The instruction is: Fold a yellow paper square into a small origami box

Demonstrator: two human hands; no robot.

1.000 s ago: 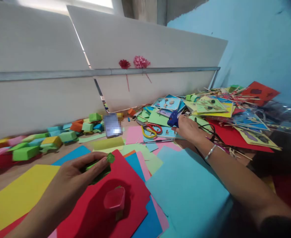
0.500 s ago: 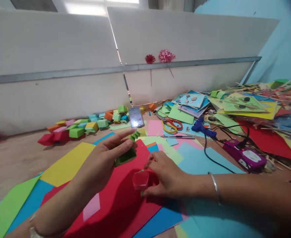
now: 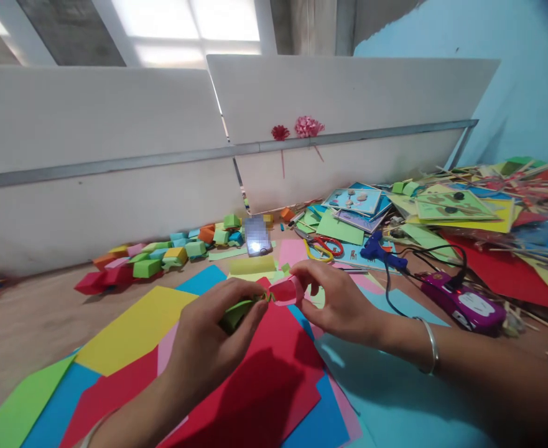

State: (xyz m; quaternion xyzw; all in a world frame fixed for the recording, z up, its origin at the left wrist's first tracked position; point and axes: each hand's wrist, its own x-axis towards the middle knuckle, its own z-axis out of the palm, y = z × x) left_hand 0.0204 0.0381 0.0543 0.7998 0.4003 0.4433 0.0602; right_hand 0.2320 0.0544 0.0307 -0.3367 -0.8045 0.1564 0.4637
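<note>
Closed around a small folded green paper piece (image 3: 235, 316) is my left hand (image 3: 215, 323); its thumb and index finger pinch a narrow green strip at the tip. My right hand (image 3: 336, 305) grips the right side of a small pink, open-ended folded paper piece (image 3: 285, 291). Both pieces are above a red paper sheet (image 3: 274, 348), and the pink one's left end meets the fingertips of my left hand. Whether the green and pink parts are joined there I cannot tell. Part of the green piece is hidden behind my fingers.
Several folded paper boxes (image 3: 147, 268) lie at the back left, near a phone (image 3: 257, 239). Scissors (image 3: 326, 247), a blue glue gun (image 3: 382, 250) and a purple power strip (image 3: 463, 300) with cables are on the right. A white panel (image 3: 152, 199) stands behind.
My right hand has raised the pink piece from just over the red sheet to my left fingertips. My left hand has turned and closed more around the green piece. The view has tilted up.
</note>
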